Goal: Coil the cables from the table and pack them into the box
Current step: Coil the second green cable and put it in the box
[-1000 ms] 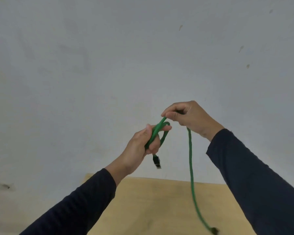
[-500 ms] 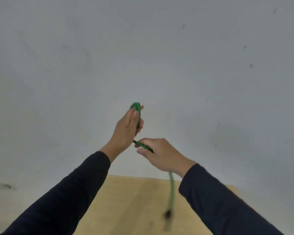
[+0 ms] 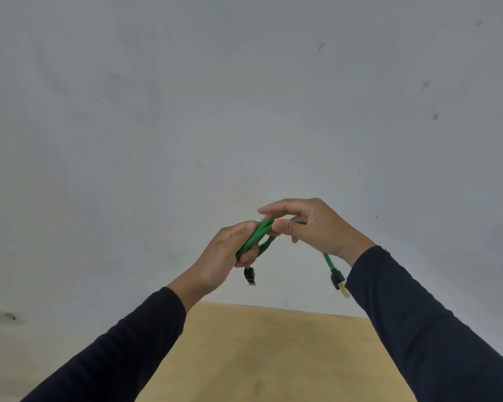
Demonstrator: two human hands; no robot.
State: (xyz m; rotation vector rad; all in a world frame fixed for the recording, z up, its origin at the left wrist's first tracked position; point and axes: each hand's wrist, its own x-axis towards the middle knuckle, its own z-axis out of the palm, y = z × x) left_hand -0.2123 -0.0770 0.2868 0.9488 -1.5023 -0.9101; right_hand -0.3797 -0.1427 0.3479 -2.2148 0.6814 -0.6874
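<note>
A green cable (image 3: 255, 237) is held up in front of a pale wall, folded into a small bundle of loops. My left hand (image 3: 224, 256) grips the bundle, and one black plug (image 3: 249, 275) hangs below its fingers. My right hand (image 3: 311, 224) meets the bundle from the right, thumb and fingers curled round the cable's upper bend. The cable's other end runs under my right wrist and dangles with a black and yellow plug (image 3: 339, 281). The box is out of view.
A light wooden table (image 3: 262, 352) shows at the bottom centre, between my dark sleeves. The grey-white wall (image 3: 186, 111) fills everything above it. A wall socket (image 3: 0, 316) sits low at the left edge.
My right hand has risen from below the left hand to the bundle's top. The long hanging tail has been taken up into the loops, leaving a short end with its plug.
</note>
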